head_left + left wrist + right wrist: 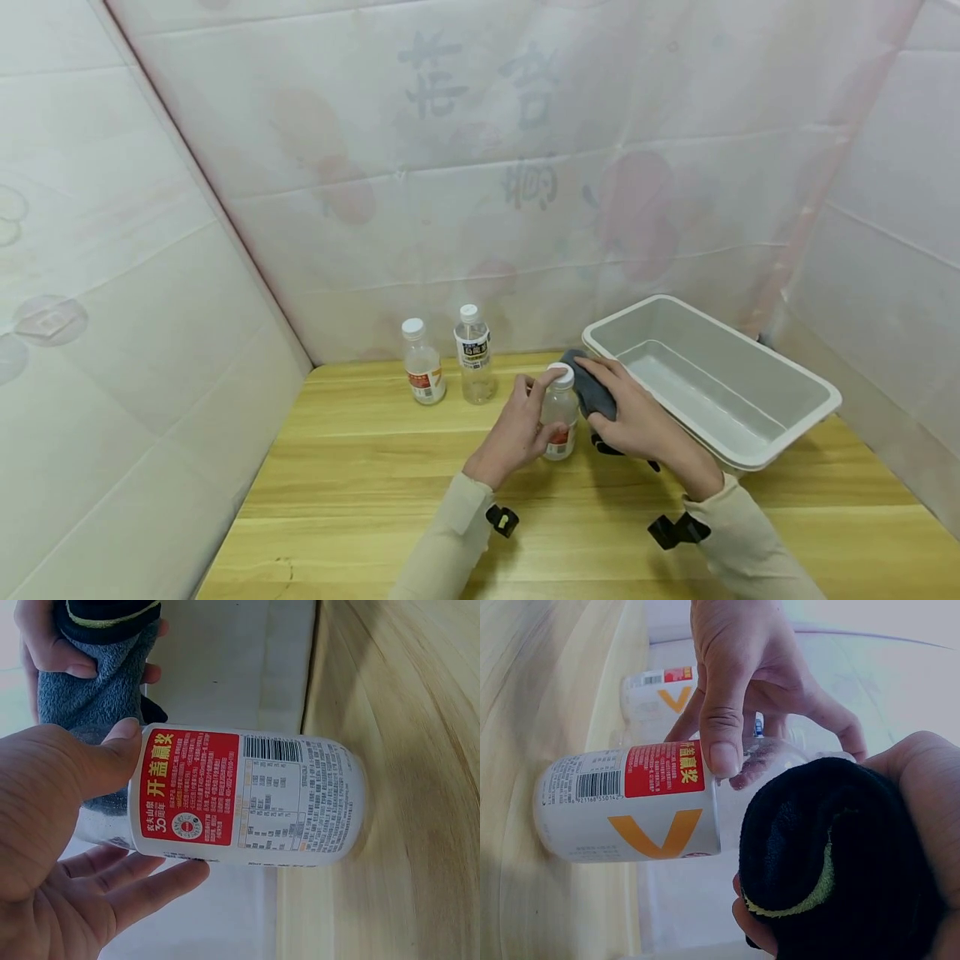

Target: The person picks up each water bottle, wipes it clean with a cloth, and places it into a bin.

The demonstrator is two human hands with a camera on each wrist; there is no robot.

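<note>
table (375,467): a light wooden top is carrying everything, and the bottle being worked on is standing on it, near the middle, just in front of the bin.
bin (817,392): a big white plastic tub is sitting to the right, its near corner just behind the right hand — probably the one thing that could get knocked if the wiping arm is swung wide.
spare bottles: a taller clear bottle (474,354) and a shorter bottle (423,362) are standing side by side near the back wall, well apart from the hands, so nothing is being blocked on that side.
held bottle (560,414): small, clear, white-capped, red-and-white label — it is being kept upright on the table between both hands.
cloth (592,392): a dark grey towel with a yellow-edged trim is being pressed against the bottle's upper part, right by the cap.
left hand (517,429): fingers and thumb are being curled round the bottle's body, thumb on the label — a firm hold low down would likely be keeping it from tipping.
right hand (637,417): fingers are being wrapped over the bunched cloth, gripping it; gentle pressure is probably enough, since the bottle looks light.
</note>
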